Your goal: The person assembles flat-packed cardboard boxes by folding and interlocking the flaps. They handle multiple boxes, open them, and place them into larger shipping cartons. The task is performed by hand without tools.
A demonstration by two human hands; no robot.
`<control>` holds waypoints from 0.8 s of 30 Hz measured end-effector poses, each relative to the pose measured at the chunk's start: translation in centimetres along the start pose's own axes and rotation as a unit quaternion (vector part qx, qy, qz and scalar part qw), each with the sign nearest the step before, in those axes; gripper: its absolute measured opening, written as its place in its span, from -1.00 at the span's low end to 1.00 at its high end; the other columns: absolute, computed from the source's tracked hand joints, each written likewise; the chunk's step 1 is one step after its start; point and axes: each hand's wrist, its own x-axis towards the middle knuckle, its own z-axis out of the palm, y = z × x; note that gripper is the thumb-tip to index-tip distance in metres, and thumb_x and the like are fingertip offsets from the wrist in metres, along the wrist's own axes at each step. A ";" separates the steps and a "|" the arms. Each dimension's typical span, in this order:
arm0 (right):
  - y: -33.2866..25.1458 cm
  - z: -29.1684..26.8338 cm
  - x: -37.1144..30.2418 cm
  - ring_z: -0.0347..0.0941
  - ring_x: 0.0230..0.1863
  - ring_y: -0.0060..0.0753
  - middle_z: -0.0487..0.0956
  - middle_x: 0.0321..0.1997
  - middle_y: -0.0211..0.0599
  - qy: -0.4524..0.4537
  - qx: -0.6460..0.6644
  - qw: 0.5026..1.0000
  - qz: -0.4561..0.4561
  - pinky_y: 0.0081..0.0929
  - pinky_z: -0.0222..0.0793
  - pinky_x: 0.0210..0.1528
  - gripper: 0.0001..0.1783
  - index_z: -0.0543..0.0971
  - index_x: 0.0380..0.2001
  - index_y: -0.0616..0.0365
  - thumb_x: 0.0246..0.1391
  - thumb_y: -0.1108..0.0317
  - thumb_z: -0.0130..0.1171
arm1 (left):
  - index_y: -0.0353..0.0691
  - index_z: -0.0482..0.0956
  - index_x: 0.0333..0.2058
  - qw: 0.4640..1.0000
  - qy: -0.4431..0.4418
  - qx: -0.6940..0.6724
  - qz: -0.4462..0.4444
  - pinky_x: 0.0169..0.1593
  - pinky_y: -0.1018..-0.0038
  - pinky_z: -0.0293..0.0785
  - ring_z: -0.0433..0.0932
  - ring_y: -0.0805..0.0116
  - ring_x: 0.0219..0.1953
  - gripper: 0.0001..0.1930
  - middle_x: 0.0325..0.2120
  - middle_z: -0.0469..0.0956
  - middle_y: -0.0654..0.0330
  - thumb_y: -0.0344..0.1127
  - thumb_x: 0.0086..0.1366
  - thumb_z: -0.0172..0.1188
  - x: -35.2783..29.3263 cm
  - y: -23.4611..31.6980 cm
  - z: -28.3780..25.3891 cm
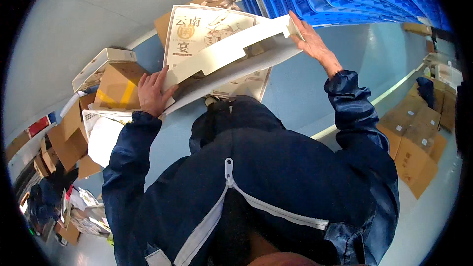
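"What are we holding?"

"Our left hand (153, 92) and right hand (314, 43), both half-spread, are gripping opposite ends of 1 white cardboard tray (222, 53), which we're holding over a printed board (193, 23)."

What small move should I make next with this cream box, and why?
Perhaps shift the cream box slightly to your right: your left hand and right hand hold opposite ends, and it blocks part of the printed cardboard from view.
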 end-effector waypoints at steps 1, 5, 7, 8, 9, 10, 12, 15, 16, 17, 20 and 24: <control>0.0 -0.3 -0.4 0.00 0.26 0.11 0.10 0.26 0.09 -0.035 -0.024 0.999 -0.020 -0.16 -0.05 0.26 -0.15 -0.15 0.29 -0.14 -0.03 0.05 -0.03 | -0.04 0.28 0.11 1.000 -0.002 0.001 -0.001 0.14 0.14 0.07 0.40 0.22 -0.12 -0.37 -0.22 0.45 0.17 0.05 0.07 0.13 -0.2 0.1 0.2; -0.4 0.2 -1.4 -0.20 0.36 -0.02 -0.08 0.34 -0.01 -0.073 0.132 0.989 -0.003 -0.25 -0.16 0.32 -0.03 -0.22 0.29 -0.05 -0.06 -0.05 0.04 | -0.01 0.29 0.10 1.000 -0.008 -0.006 -0.021 0.14 0.14 0.07 0.40 0.22 -0.13 -0.37 -0.22 0.46 0.18 0.04 0.06 0.15 -0.9 0.3 0.4; 0.0 0.2 -2.0 -0.28 0.38 -0.11 -0.12 0.36 -0.08 -0.072 0.230 0.970 -0.036 -0.30 -0.24 0.33 -0.06 -0.19 0.29 0.02 -0.01 -0.10 -0.01 | 0.01 0.30 0.10 1.000 0.024 -0.003 -0.008 0.14 0.15 0.07 0.41 0.25 -0.13 -0.39 -0.25 0.46 0.19 0.02 0.05 0.15 -0.9 0.3 0.4; 0.3 0.4 -2.5 -0.29 0.38 -0.13 -0.12 0.36 -0.09 -0.061 0.276 0.958 -0.048 -0.31 -0.26 0.33 -0.08 -0.18 0.29 0.03 0.01 -0.12 -0.03 | 0.01 0.30 0.10 1.000 0.019 0.000 -0.008 0.15 0.14 0.07 0.41 0.25 -0.13 -0.39 -0.24 0.46 0.19 0.01 0.06 0.15 -0.7 0.3 0.4; 0.6 0.7 -3.2 -0.30 0.38 -0.16 -0.13 0.36 -0.10 -0.049 0.320 0.944 -0.058 -0.32 -0.28 0.33 -0.09 -0.17 0.29 0.05 0.02 -0.13 -0.05 | 0.01 0.30 0.09 1.000 0.014 0.002 -0.007 0.15 0.14 0.07 0.41 0.25 -0.13 -0.40 -0.23 0.46 0.19 0.00 0.06 0.15 -0.6 0.4 0.5; 0.8 1.4 -4.1 -0.20 0.36 -0.20 -0.04 0.34 -0.11 0.010 0.338 0.937 -0.083 -0.33 -0.23 0.32 -0.24 -0.01 0.27 0.08 0.10 -0.08 -0.14 | 0.00 0.31 0.09 1.000 0.010 -0.005 -0.009 0.15 0.14 0.07 0.41 0.25 -0.13 -0.40 -0.22 0.46 0.19 -0.01 0.06 0.16 -0.5 0.5 0.3; -0.2 1.8 -5.2 -0.04 0.28 -0.26 0.09 0.25 -0.13 0.095 0.263 0.957 -0.080 -0.37 -0.12 0.27 -0.35 0.15 0.21 0.10 0.14 -0.04 -0.19 | 0.00 0.31 0.08 1.000 0.000 -0.013 -0.015 0.16 0.13 0.06 0.41 0.25 -0.12 -0.41 -0.21 0.46 0.19 -0.02 0.05 0.17 -0.5 0.4 -0.1; 0.0 2.7 -5.4 0.21 0.03 -0.40 0.30 -0.04 -0.26 0.182 0.231 0.954 -0.053 -0.47 0.10 0.10 -0.51 0.42 0.04 0.11 0.20 0.09 -0.27 | -0.02 0.31 0.08 1.000 -0.001 0.001 -0.015 0.17 0.13 0.06 0.41 0.25 -0.12 -0.40 -0.20 0.46 0.19 -0.04 0.05 0.19 -0.3 0.4 -0.3; -0.2 2.5 -5.6 0.23 -0.01 -0.41 0.31 -0.08 -0.28 0.168 0.225 0.959 -0.050 -0.49 0.13 0.07 -0.53 0.43 0.03 0.10 0.20 0.11 -0.28 | -0.03 0.31 0.08 1.000 -0.005 0.001 -0.015 0.17 0.13 0.06 0.41 0.25 -0.11 -0.40 -0.20 0.46 0.19 -0.04 0.05 0.18 -0.2 0.4 -0.2; -0.3 2.3 -5.7 0.24 -0.04 -0.42 0.33 -0.12 -0.31 0.154 0.219 0.962 -0.047 -0.50 0.15 0.04 -0.54 0.44 0.02 0.09 0.20 0.12 -0.29 | -0.03 0.31 0.08 1.000 -0.008 0.001 -0.013 0.17 0.13 0.06 0.41 0.24 -0.11 -0.41 -0.20 0.46 0.19 -0.03 0.05 0.18 -0.2 0.3 -0.1; -2.5 1.7 -4.7 0.35 -0.11 -0.40 0.43 -0.14 -0.29 0.093 0.247 0.961 -0.084 -0.46 0.23 -0.01 -0.60 0.46 -0.03 0.12 0.19 0.21 -0.23 | -0.03 0.30 0.09 1.000 -0.007 0.002 -0.007 0.17 0.13 0.06 0.41 0.22 -0.11 -0.40 -0.20 0.47 0.18 -0.01 0.06 0.16 0.1 0.5 -0.1; -2.1 1.1 -4.0 0.39 -0.05 -0.34 0.48 -0.10 -0.23 0.029 0.246 0.967 -0.066 -0.43 0.21 0.06 -0.58 0.43 -0.04 0.13 0.18 0.13 -0.24 | -0.06 0.29 0.09 1.000 -0.002 -0.005 0.004 0.16 0.13 0.07 0.41 0.19 -0.11 -0.39 -0.20 0.47 0.17 0.00 0.07 0.14 0.6 0.5 0.1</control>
